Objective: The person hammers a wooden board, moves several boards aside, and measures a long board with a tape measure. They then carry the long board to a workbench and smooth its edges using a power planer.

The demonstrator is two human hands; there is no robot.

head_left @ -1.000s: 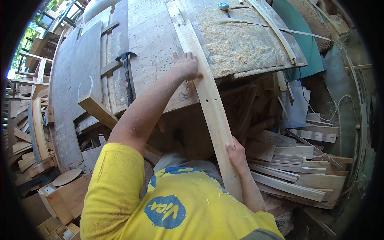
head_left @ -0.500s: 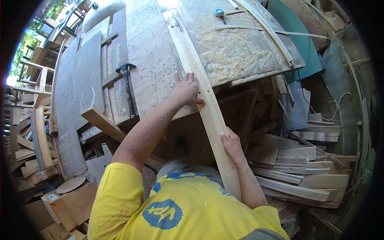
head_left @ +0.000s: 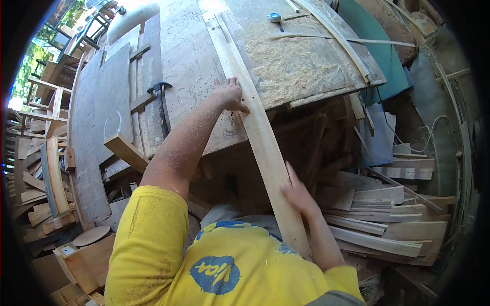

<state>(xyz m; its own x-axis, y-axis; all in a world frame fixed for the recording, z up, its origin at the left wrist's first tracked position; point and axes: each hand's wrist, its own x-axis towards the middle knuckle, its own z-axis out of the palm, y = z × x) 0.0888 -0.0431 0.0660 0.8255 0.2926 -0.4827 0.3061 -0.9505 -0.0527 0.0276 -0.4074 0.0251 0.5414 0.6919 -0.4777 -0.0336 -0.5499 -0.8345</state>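
A long pale wooden board (head_left: 264, 145) runs from the worktable down to my waist, its near end against my shirt. My left hand (head_left: 229, 95) lies palm down at the board's left edge, fingers spread and thumb over the wood. Lower down, my right hand (head_left: 300, 195) holds the board's right edge, thumb side up; some of its fingers are hidden beneath or behind the board. Sawdust speckles my left forearm. Two small dark holes show in the board near my left hand.
On the worktable (head_left: 191, 66) are a hammer (head_left: 162, 104), a blue tape measure (head_left: 274, 18), a sawdust heap (head_left: 291, 64) and thin strips (head_left: 337, 35). A wooden beam (head_left: 126, 151) juts out near my left arm. Stacked curved offcuts (head_left: 375, 237) lie at the right.
The board has slid away from me, up and slightly left across the table. My left hand has moved forward with it. My right hand has shifted slightly, its index finger now extended along the edge.
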